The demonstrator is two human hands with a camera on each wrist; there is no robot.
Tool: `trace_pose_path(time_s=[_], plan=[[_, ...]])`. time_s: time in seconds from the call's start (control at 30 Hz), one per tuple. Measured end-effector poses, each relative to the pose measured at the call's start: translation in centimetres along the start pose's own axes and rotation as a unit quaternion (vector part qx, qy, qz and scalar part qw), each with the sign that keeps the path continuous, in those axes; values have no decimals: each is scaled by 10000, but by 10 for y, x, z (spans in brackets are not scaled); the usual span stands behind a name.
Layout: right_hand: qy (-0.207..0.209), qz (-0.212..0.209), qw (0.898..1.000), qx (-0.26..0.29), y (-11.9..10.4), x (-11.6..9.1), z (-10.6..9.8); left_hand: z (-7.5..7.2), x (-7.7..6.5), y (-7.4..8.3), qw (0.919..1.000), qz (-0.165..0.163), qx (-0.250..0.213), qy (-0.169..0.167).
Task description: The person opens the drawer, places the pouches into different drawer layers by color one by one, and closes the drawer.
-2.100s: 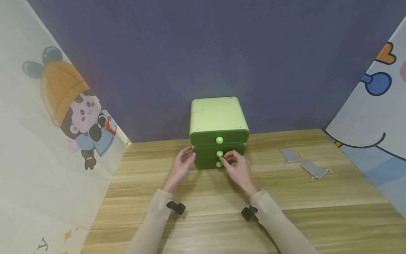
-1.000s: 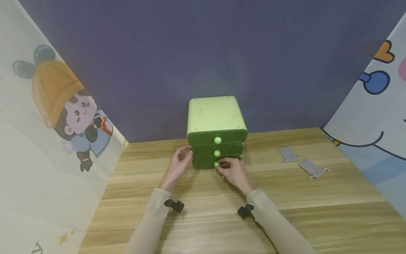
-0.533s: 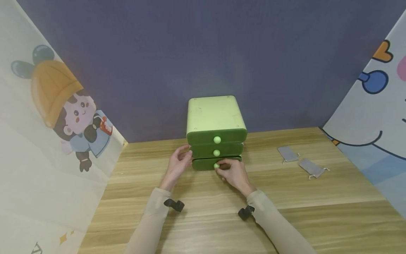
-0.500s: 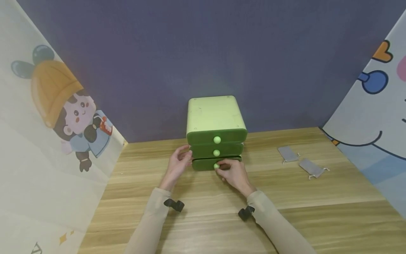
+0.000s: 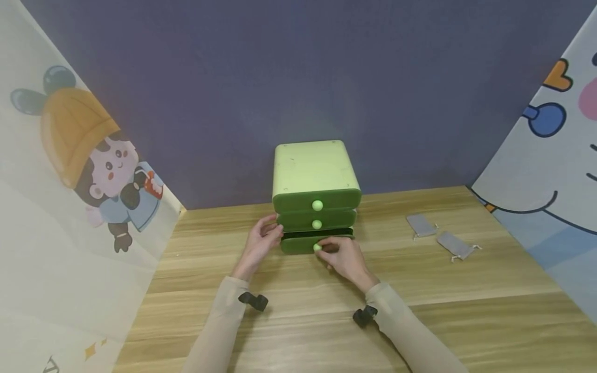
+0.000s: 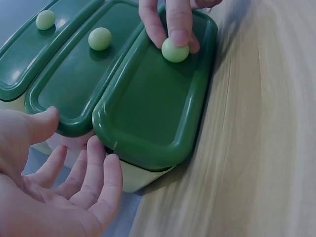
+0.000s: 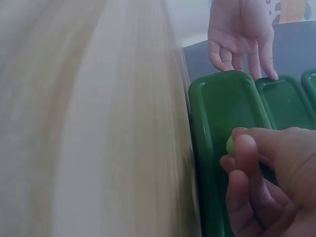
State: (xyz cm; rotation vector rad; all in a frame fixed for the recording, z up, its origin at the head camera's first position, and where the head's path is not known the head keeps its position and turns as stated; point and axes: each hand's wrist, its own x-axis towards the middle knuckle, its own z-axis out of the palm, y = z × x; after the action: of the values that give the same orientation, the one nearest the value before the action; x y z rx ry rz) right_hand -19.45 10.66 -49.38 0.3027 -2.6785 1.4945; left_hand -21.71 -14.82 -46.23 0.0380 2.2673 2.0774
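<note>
A light-green cabinet [image 5: 314, 168] with three dark-green drawers stands against the back wall. The bottom drawer [image 5: 298, 245] is pulled out a little, leaving a dark gap above its front. My right hand [image 5: 345, 259] pinches that drawer's round pale-green knob [image 6: 175, 51] between thumb and fingers. On the cabinet's left side is my left hand [image 5: 259, 243], its fingers loosely extended along the side wall and its thumb near the edge of the middle drawer [image 6: 81, 74]. The top drawer [image 5: 298, 200] is closed.
Two small grey drawstring pouches, a nearer one [image 5: 454, 245] and a farther one [image 5: 421, 226], lie on the wooden table [image 5: 298, 331] to the right. A dark blue wall [image 5: 298, 72] rises behind the cabinet, with cartoon-printed panels on both sides.
My right hand has gone from the middle drawer's knob down to the bottom one and drawn that drawer slightly toward me. My left hand has stayed at the cabinet's side.
</note>
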Motion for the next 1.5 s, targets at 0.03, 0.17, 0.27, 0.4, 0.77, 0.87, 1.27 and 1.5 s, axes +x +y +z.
trace_pose_path(time_s=[0.03,0.17,0.27,0.4,0.77,0.87,1.27,1.5], plan=[[-6,-20,10000,-5,0,0,0,-1,0,0,10000,-34,0,-46],[-62,-46,10000,15,0,-3,-2,-2,0,-3,9999,-124,15,-118],[-106,-61,9999,12,-1,-5,-4,-1,0,-4,9996,-198,146,-97],[-177,-45,9998,32,-2,-8,-6,0,-2,-5,9987,-365,341,-120],[-337,-105,9993,-87,-3,-16,-6,-2,-1,-15,9973,-490,525,-175],[-336,-126,9993,-46,-3,-19,-7,-2,-1,-15,9974,-463,508,-194],[-487,-46,9983,-304,-6,-30,-12,0,-2,-12,9973,-545,422,-239],[-503,-149,9980,-349,-8,-38,-14,-2,0,-12,9970,-542,468,-301]])
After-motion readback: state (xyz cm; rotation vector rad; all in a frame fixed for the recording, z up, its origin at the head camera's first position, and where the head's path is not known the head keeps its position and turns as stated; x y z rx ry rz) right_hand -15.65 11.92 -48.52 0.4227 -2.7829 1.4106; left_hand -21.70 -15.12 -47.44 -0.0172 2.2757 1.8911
